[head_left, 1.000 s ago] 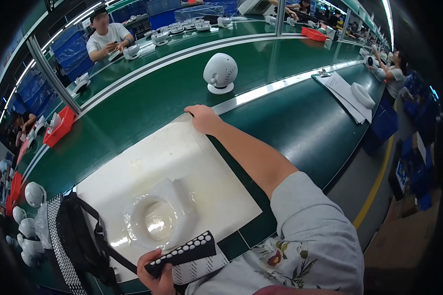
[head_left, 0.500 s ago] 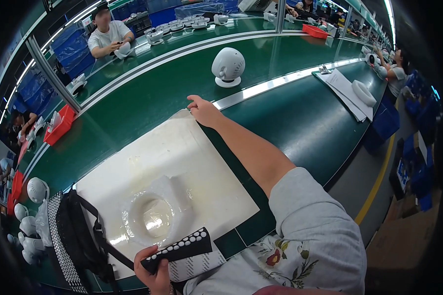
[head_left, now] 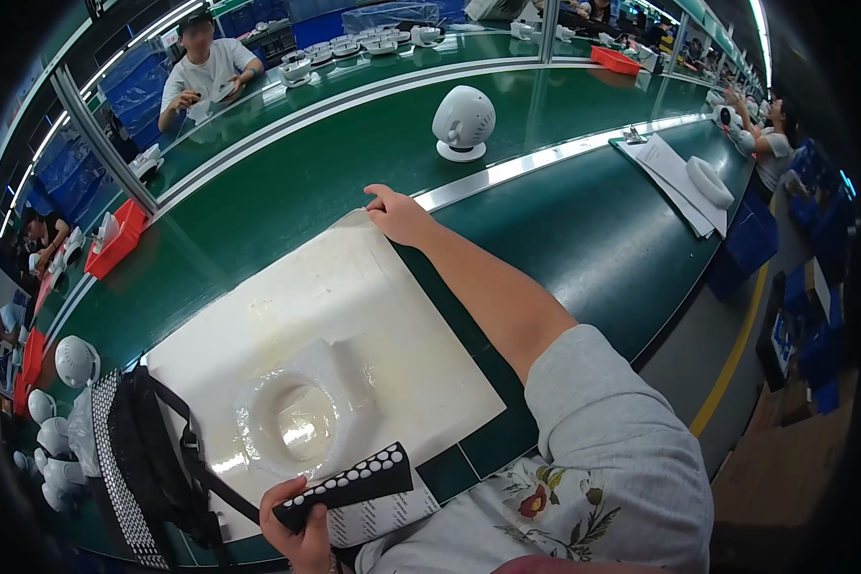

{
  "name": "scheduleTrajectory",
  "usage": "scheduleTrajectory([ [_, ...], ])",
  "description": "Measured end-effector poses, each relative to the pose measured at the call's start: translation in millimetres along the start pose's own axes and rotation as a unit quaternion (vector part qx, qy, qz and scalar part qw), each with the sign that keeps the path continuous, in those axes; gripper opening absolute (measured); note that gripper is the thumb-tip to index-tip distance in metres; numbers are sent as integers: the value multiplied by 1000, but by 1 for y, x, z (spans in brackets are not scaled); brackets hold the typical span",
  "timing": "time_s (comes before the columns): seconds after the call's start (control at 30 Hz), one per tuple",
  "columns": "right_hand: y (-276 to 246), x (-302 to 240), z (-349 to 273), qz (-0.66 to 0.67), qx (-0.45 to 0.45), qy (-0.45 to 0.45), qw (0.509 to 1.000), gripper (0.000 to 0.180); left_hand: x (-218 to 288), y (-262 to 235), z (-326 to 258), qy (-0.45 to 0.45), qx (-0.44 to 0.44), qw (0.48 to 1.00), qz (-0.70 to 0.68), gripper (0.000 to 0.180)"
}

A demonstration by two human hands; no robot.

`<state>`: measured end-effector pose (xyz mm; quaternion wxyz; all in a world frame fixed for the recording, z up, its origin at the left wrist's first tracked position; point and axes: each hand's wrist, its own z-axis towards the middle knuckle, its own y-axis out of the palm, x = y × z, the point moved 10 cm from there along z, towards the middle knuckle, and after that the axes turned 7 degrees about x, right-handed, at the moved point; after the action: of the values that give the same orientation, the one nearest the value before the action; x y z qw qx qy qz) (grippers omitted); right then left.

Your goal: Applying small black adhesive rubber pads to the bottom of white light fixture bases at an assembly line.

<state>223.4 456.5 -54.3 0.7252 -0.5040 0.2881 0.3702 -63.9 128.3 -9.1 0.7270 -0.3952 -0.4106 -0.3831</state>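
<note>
My left hand (head_left: pixel 301 531), low in the view, is closed around a black strip with white round pads (head_left: pixel 354 481). A sheet of printed white backing paper (head_left: pixel 383 517) lies beneath the strip. My right arm reaches forward, and my right hand (head_left: pixel 399 218) is over the far corner of a white board (head_left: pixel 258 316). Its index finger is stretched out and nothing shows in it. On the board sits a translucent ring-shaped holder (head_left: pixel 340 383) with a shiny, film-like surface. Beyond my right hand, a white rounded device (head_left: pixel 464 122) stands upright on its base on the green belt (head_left: pixel 335 143).
To the left lie a black bag (head_left: pixel 158 450) and several white devices (head_left: pixel 77 362). A clipboard with papers (head_left: pixel 674 177) carries a white ring (head_left: pixel 709 182) at the right. Red bins (head_left: pixel 117 241) line the far left. A co-worker (head_left: pixel 206 72) sits across the belt.
The white rounded device has shifted right along the belt. Devices at the left have moved slightly too. The co-worker's hands have moved apart. My hands have hardly moved.
</note>
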Motion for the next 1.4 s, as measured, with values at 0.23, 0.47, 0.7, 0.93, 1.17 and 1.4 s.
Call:
scheduleTrajectory([
  [0.23,-1,2,2,2,8,-8,1000,42,5,2,-1,7,-2,1000,3,37],
  [0.47,-2,1,2,0,7,-1,1000,42,4,1,-1,6,1,1000,3,39],
  [0.7,-4,3,2,-1,6,3,1000,42,3,3,-2,14,-16,1000,-2,39],
  [0.93,-4,5,3,-2,6,4,1000,42,2,4,-2,7,-15,1000,-9,40],
  [1.17,-4,3,2,-4,6,4,1000,42,5,0,-3,15,7,1000,-1,40],
  [1.4,-5,4,3,-5,6,-1,1000,42,1,3,-3,5,-17,1000,-16,41],
])
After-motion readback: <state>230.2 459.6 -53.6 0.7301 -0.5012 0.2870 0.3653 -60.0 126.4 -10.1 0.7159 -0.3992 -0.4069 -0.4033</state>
